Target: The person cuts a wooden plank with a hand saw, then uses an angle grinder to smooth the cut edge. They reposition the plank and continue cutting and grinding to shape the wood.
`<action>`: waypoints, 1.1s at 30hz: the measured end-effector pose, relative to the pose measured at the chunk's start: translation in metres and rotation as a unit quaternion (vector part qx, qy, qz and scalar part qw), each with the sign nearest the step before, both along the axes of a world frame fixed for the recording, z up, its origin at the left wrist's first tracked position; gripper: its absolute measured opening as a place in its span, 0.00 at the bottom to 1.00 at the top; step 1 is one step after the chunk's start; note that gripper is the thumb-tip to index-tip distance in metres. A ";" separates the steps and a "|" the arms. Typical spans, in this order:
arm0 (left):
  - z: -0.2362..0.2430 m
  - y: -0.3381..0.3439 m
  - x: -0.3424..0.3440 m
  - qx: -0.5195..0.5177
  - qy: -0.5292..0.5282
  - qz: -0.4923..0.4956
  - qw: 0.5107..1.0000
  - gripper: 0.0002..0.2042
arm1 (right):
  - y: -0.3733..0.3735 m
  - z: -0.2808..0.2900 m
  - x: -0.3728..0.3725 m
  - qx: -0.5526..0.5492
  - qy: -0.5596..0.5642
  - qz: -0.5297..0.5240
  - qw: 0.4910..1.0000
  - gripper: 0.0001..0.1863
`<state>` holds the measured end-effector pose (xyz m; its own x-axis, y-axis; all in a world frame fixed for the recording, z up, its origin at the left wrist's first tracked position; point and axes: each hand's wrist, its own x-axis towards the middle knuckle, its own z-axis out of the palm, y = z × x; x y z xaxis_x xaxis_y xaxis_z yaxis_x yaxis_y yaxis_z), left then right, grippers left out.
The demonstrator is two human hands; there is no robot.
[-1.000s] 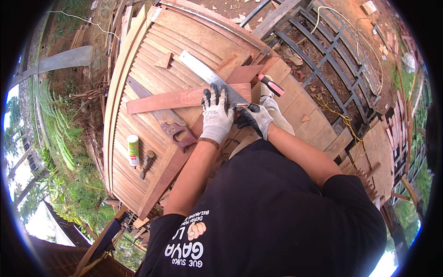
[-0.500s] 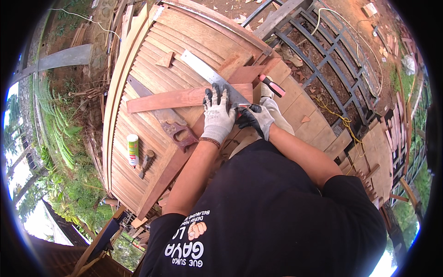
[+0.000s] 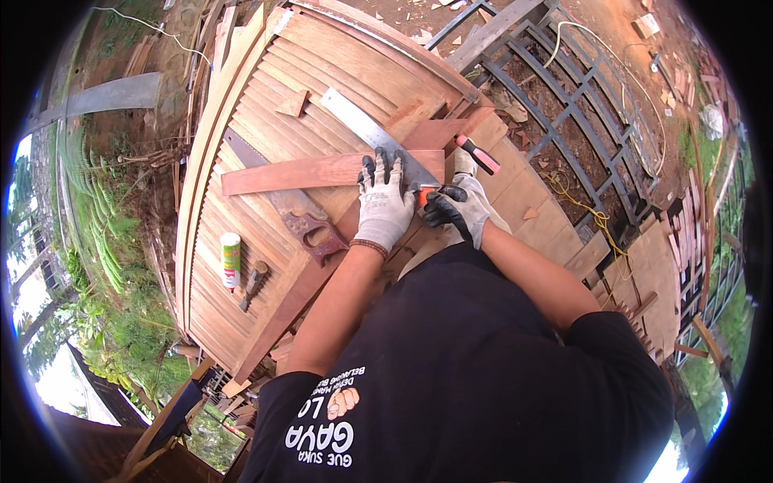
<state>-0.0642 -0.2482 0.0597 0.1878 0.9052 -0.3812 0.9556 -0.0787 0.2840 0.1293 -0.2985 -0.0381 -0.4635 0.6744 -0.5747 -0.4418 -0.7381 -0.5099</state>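
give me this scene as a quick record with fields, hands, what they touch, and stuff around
left hand: gloved, fingers spread over metal blade and reddish board
right hand: gloved, closed around an orange piece, kind unclear
blade position: across the board, near its right end
board position: over the blade of a handsaw
surface: slatted wood
left side: upright-looking or lying bottle, cannot tell; small tool beside it
right side: pink-and-black handle
beyond: triangular offcut
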 end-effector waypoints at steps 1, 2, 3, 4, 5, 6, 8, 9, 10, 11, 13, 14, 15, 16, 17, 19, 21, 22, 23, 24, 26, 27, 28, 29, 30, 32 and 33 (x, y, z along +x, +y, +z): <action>0.001 0.001 -0.001 -0.003 0.005 0.001 1.000 0.34 | 0.000 0.005 0.011 -0.004 -0.022 0.030 0.999 0.15; 0.001 0.000 -0.001 -0.007 0.009 0.005 1.000 0.35 | -0.002 0.016 0.025 -0.007 -0.045 0.062 0.997 0.15; 0.002 0.000 -0.001 -0.010 0.012 0.008 1.000 0.35 | -0.007 0.026 0.037 -0.011 -0.068 0.094 0.993 0.14; 0.004 -0.001 0.000 -0.008 0.008 0.010 1.000 0.35 | -0.014 0.031 0.055 0.027 -0.143 0.133 0.980 0.14; 0.007 0.000 0.001 -0.005 0.006 0.012 1.000 0.35 | -0.023 0.035 0.072 0.067 -0.216 0.171 0.959 0.14; 0.009 0.000 0.002 -0.002 0.003 0.013 1.000 0.34 | -0.030 0.041 0.082 0.106 -0.288 0.207 0.929 0.14; 0.010 0.001 0.002 -0.014 0.016 0.013 1.000 0.34 | -0.034 0.080 0.093 0.157 -0.386 0.245 0.875 0.14; 0.010 0.001 0.001 -0.021 0.022 0.015 0.999 0.34 | -0.030 0.102 0.099 0.182 -0.432 0.264 0.843 0.14; 0.010 0.001 0.001 -0.022 0.021 0.020 0.999 0.34 | -0.023 0.122 0.099 0.214 -0.464 0.278 0.814 0.13; 0.009 0.001 0.001 -0.024 0.019 0.022 0.999 0.34 | -0.017 0.141 0.093 0.243 -0.494 0.288 0.783 0.12; 0.007 0.000 0.002 -0.026 0.017 0.027 0.999 0.34 | -0.010 0.151 0.081 0.294 -0.529 0.290 0.741 0.12; 0.007 0.001 0.002 -0.025 0.016 0.028 0.999 0.34 | -0.005 0.148 0.074 0.315 -0.535 0.280 0.733 0.12; 0.007 0.001 0.002 -0.024 0.016 0.030 0.999 0.34 | 0.002 0.146 0.068 0.336 -0.539 0.270 0.724 0.13; 0.009 0.002 0.002 -0.031 0.017 0.031 0.999 0.34 | 0.013 0.145 0.059 0.340 -0.546 0.284 0.711 0.10; 0.012 0.003 0.002 -0.038 0.018 0.032 0.999 0.35 | 0.018 0.145 0.053 0.348 -0.554 0.289 0.699 0.11; 0.014 0.004 0.002 -0.041 0.013 0.034 0.998 0.35 | 0.026 0.145 0.042 0.364 -0.569 0.300 0.673 0.12; 0.011 0.003 0.000 -0.034 0.001 0.036 0.999 0.35 | 0.030 0.150 0.036 0.364 -0.590 0.329 0.641 0.13; 0.012 0.002 0.001 -0.031 0.000 0.038 0.999 0.36 | 0.030 0.150 0.035 0.361 -0.602 0.344 0.624 0.13; 0.011 0.002 0.000 -0.027 -0.001 0.038 0.999 0.36 | 0.030 0.150 0.035 0.357 -0.613 0.359 0.607 0.13; 0.010 0.001 0.000 -0.023 -0.002 0.037 0.999 0.36 | 0.028 0.148 0.036 0.370 -0.617 0.347 0.601 0.13; 0.010 0.000 0.001 -0.023 -0.005 0.039 0.999 0.36 | 0.022 0.141 0.038 0.393 -0.625 0.325 0.591 0.14; 0.010 0.001 0.001 -0.025 -0.007 0.041 0.999 0.36 | 0.022 0.139 0.039 0.390 -0.625 0.334 0.588 0.14; 0.010 0.001 0.000 -0.027 -0.008 0.043 0.999 0.36 | 0.022 0.139 0.038 0.386 -0.625 0.342 0.586 0.14; 0.009 0.000 0.001 -0.025 -0.010 0.043 0.999 0.36 | 0.023 0.138 0.037 0.382 -0.625 0.350 0.584 0.14; 0.008 -0.001 0.001 -0.023 -0.011 0.044 0.999 0.35 | 0.023 0.140 0.035 0.380 -0.628 0.354 0.579 0.15; 0.008 -0.001 0.000 -0.020 -0.010 0.044 0.999 0.35 | 0.026 0.145 0.027 0.380 -0.634 0.358 0.570 0.16; 0.008 -0.001 0.000 -0.020 -0.008 0.045 0.999 0.35 | 0.029 0.143 0.024 0.383 -0.635 0.360 0.566 0.17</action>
<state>-0.0641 -0.2496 0.0673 0.1132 0.9027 -0.4152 0.9533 0.0191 0.3013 0.1537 -0.2698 0.1047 -0.3174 0.8508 -0.4188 0.9152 0.1592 -0.3702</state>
